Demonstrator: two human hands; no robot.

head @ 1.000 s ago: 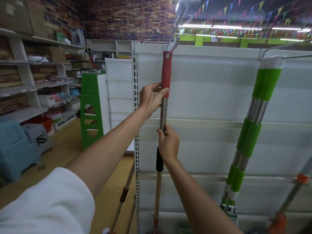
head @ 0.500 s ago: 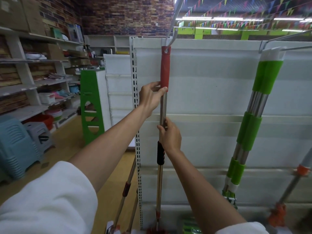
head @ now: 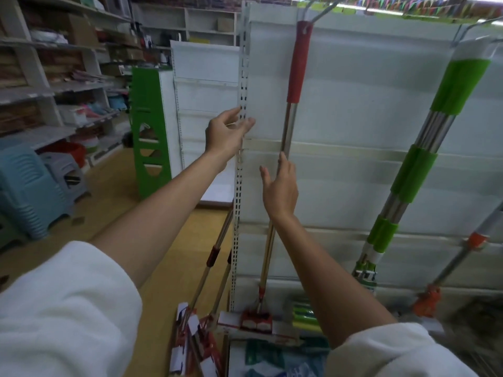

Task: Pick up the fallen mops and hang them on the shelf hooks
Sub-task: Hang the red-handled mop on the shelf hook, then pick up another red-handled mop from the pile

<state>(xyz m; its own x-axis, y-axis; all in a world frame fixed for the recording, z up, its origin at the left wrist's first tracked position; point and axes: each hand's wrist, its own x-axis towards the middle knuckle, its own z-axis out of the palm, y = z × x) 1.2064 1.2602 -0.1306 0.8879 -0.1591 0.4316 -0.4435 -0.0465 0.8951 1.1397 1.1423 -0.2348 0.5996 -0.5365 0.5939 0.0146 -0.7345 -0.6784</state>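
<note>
A mop with a red grip [head: 298,63] hangs by its top from a metal hook [head: 315,14] on the white shelf panel [head: 353,110]; its red head [head: 257,321] is low by the shelf base. My left hand [head: 227,131] is off the pole, fingers spread, left of it. My right hand [head: 280,186] has straight fingers, fingertips touching the silver pole. A green-banded mop [head: 424,164] hangs on a hook to the right. Two more mops [head: 209,268] lean against the shelf's left edge, heads on the floor.
An orange-jointed mop [head: 462,257] leans at far right. Packaged goods [head: 275,355] lie at the shelf foot. A green stand [head: 148,126] is behind on the left, blue and grey stools [head: 30,186] and stocked wall shelves [head: 54,85] further left. Yellow floor [head: 114,202] lies between.
My left hand let go of the red grip and moved left and down. My right hand loosened from the pole to straight fingers. The view tilted downward.
</note>
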